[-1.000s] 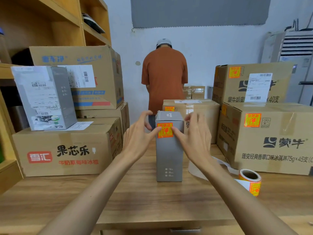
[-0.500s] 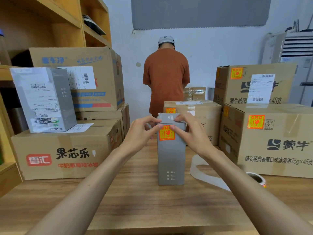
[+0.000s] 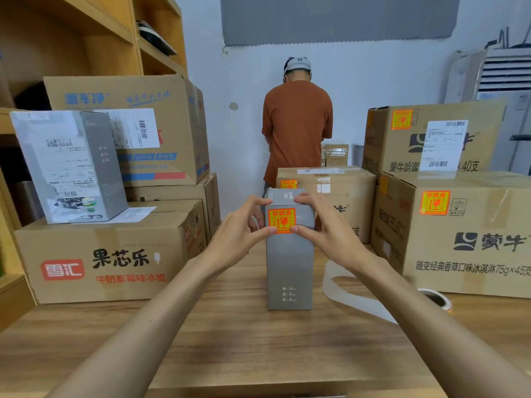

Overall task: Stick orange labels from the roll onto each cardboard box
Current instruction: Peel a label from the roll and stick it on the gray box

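The label roll (image 3: 436, 299) is mostly hidden behind the right forearm, with only part of its rim and core showing at the right of the surface (image 3: 230, 340). Its white backing strip (image 3: 342, 285) loops out from behind the grey box (image 3: 289, 259). The small print low on that box is too fine to read beyond "16" and "2". The grey box stands upright at the middle of the surface, with the orange label (image 3: 282, 221) high on its front face. The left hand (image 3: 240, 229) and right hand (image 3: 330, 229) grip its top from either side, fingers (image 3: 254, 201) curled over the top edge and both thumbs pressed on the label's lower corners. Just behind, a middle carton (image 3: 344, 193) is partly covered by the hands and box. Beyond it a person in a rust shirt (image 3: 297, 130) stands with back turned. At left, a low carton (image 3: 100, 254) reads "雪汇" and "果芯乐" and carries a second grey box (image 3: 69, 168) with a white shipping sheet on it. At right, two stacked cartons, the lower right carton (image 3: 465, 239) and the upper right carton (image 3: 431, 139), read "蒙牛", and each bears an orange sticker. The lower one is cut off by the frame edge.
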